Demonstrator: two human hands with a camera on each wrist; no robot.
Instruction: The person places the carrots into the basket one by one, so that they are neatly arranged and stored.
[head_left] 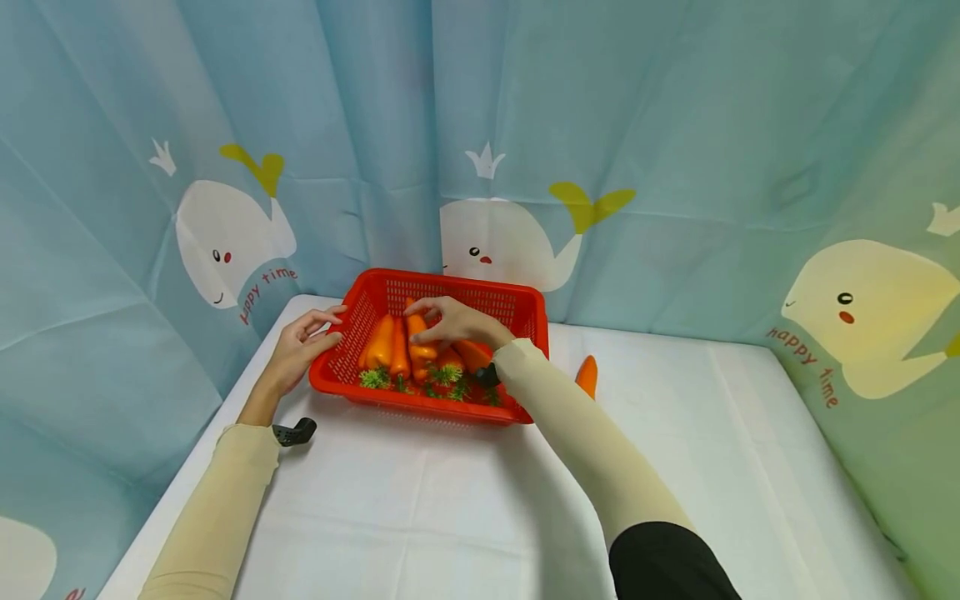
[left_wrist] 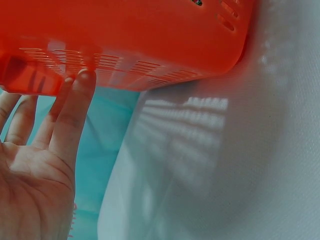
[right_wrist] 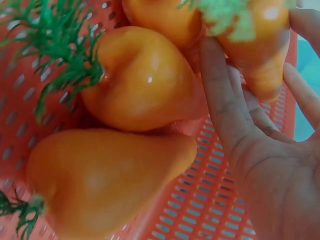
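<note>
A red perforated plastic basket (head_left: pixel 431 407) holds several orange carrots with frilly green tops. My left hand (head_left: pixel 295 348) is at the basket's left end, and in the left wrist view its outstretched fingers (left_wrist: pixel 70 112) touch the slotted wall. Inside the basket, my right hand (head_left: pixel 459 322) pinches a carrot (right_wrist: pixel 260 65) between thumb and fingers. Its tip points toward the basket's back side, its green top toward the front. Beside it lie a slim carrot (head_left: pixel 400 354) and a thick one (head_left: pixel 381 342). My right forearm crosses over the basket's right front corner.
Another orange carrot (head_left: pixel 588 375) lies on the white table (head_left: pixel 720 433) right of the basket, partly hidden by my right sleeve. A blue curtain (head_left: pixel 675 108) with whale prints hangs close behind the basket. Black camera mounts (head_left: pixel 296 432) sit at my wrists.
</note>
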